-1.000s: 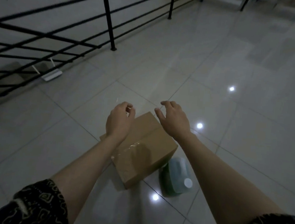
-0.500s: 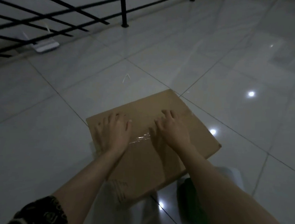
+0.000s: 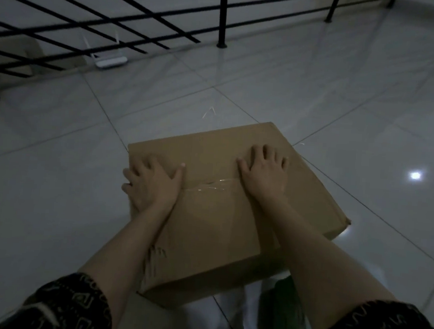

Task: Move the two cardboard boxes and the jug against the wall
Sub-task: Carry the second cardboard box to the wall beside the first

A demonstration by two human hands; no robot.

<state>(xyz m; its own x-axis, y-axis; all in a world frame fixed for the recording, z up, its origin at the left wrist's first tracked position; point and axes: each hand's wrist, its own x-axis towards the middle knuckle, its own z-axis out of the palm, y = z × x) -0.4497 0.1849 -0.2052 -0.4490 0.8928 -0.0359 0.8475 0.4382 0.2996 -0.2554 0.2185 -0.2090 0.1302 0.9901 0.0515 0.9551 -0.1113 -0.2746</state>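
Cardboard box (image 3: 222,211) on floor (image 3: 52,203), open tile all round; left hand (image 3: 152,182) & right hand (image 3: 264,170) spread flat on top, now wider apart vs 0.5s ago.

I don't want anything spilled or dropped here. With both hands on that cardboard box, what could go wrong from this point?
1. The left hand and right hand lie flat on top of the box, not under it, so a lift may slip.
2. The green jug sits close beside the box's near corner, half hidden by the right arm; sliding the box could knock it.
3. The glossy floor may let the box skid.
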